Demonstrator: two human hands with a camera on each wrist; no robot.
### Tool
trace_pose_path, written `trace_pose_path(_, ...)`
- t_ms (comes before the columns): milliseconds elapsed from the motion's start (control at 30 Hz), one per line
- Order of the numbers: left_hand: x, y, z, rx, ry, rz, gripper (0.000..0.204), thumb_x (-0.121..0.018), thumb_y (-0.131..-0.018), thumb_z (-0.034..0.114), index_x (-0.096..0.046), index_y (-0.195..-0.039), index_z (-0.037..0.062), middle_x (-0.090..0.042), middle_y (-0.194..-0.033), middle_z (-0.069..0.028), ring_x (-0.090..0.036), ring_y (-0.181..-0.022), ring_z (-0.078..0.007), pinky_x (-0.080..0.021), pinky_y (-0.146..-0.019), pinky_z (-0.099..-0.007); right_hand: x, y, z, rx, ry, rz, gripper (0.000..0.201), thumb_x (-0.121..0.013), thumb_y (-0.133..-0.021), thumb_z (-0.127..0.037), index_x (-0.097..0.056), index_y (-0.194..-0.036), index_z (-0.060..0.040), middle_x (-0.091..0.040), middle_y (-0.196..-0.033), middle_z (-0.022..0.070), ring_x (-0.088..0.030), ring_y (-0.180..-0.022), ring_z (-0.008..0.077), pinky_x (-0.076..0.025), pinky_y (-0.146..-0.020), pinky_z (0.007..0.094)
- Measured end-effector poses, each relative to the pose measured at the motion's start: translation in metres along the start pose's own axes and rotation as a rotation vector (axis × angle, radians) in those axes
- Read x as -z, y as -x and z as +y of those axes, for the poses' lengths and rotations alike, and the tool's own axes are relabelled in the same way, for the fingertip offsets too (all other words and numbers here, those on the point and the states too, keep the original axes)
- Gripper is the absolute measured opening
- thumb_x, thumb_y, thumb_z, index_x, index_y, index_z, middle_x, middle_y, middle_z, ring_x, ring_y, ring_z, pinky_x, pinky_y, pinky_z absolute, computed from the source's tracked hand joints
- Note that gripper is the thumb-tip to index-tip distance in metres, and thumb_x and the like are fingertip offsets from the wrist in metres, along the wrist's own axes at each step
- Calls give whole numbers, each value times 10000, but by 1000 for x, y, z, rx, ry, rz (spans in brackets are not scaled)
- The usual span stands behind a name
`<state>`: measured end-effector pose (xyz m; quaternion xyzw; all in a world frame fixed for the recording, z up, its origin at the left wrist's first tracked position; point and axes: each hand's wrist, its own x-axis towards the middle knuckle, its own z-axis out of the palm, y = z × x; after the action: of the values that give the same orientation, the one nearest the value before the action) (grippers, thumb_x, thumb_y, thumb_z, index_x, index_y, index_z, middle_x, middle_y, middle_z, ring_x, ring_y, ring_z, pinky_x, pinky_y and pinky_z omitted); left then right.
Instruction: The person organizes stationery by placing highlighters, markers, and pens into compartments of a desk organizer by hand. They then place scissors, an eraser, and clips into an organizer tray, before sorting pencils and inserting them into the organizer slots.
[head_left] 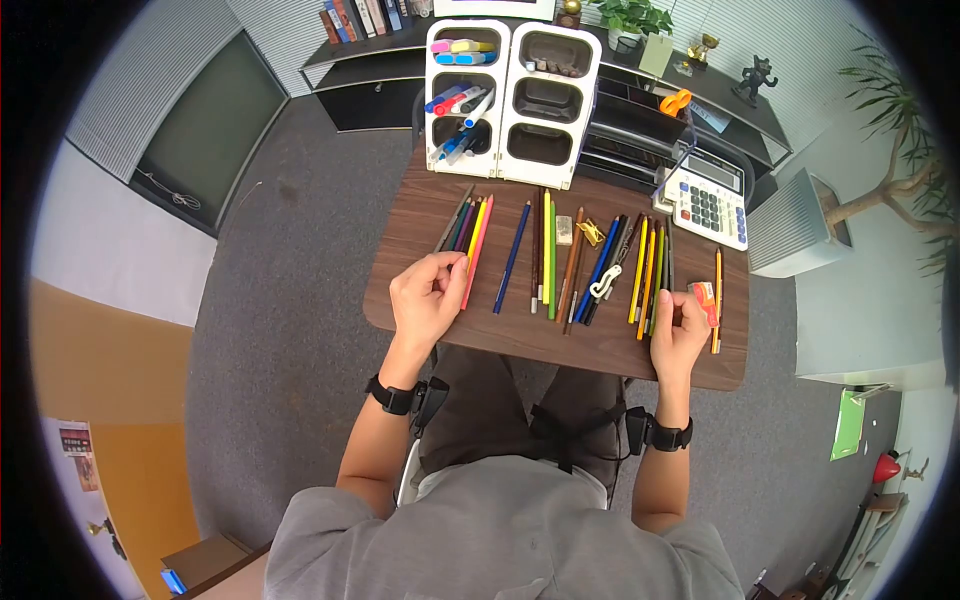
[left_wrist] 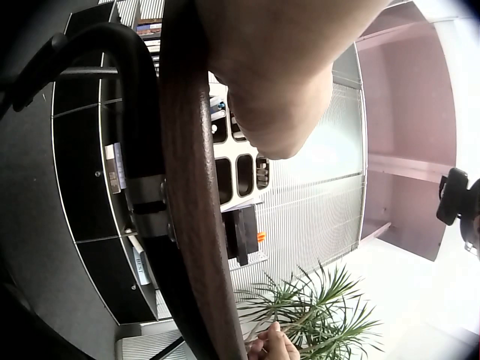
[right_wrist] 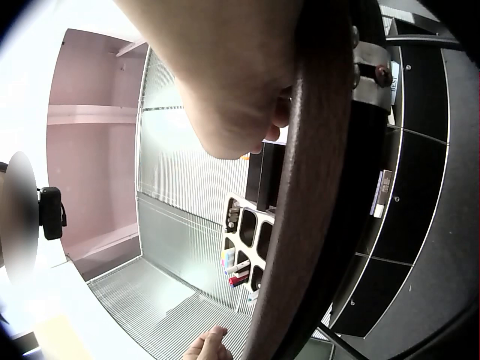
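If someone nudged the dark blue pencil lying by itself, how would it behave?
The dark blue pencil would probably roll or slide sideways, being slim and lying flat with bare tabletop on both sides. It looks stiff, since it runs straight from end to end. Being so thin, it's likely light and easy to lift.
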<state>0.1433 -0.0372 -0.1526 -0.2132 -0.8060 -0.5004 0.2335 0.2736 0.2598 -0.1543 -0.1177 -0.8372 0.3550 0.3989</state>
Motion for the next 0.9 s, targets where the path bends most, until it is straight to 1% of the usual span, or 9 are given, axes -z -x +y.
trace_pose_path(33,0,0,1,6,-13,1,36,-738,-846,45,-721,-877,36,-527,-558,-16,-494,-489,-88,-407,-489,-247,0,0,1,-1,1,0,194,-670,-945,-93,-596,-796,9,-528,-662,48,-482,-577,109,-394,-546,269)
trace_pose_path(400,0,0,0,-3,-12,4,41,-740,-846,46,-719,-880,37,-522,-555,-16,-492,-487,-88,-404,-485,-249,0,2,4,-34,-12,-18,188,-675,-937,-80,-595,-795,12,-523,-655,49,-476,-569,103,-388,-538,267)
trace_pose_path(633,-1,0,-1,-15,-2,8,44,-742,-852,54,-723,-887,36,-527,-551,-14,-490,-483,-83,-401,-481,-248,0,0,2,-9,-11,-12,190,-674,-936,-80,-593,-792,14,-520,-649,50,-469,-561,105,-386,-534,269)
trace_pose_path(733,-1,1,-1,-1,-4,10,47,-743,-851,54,-724,-891,36,-529,-552,-14,-490,-481,-82,-400,-477,-246,0,1,4,-39,-22,-21,193,-675,-936,-80,-591,-790,13,-517,-646,48,-467,-561,104,-385,-532,270)
trace_pose_path(833,-1,0,-1,-14,-4,8,50,-743,-850,54,-725,-893,37,-530,-553,-16,-491,-479,-84,-399,-476,-245,0,1,1,-10,4,-14,194,-675,-935,-77,-588,-788,12,-512,-645,46,-464,-560,103,-382,-531,270)
trace_pose_path(900,-1,0,-1,-14,-2,10,51,-743,-849,54,-725,-894,38,-530,-553,-16,-491,-479,-85,-400,-477,-246,0,1,2,-40,-28,-21,195,-675,-935,-77,-586,-786,12,-508,-644,47,-461,-557,104,-380,-529,270)
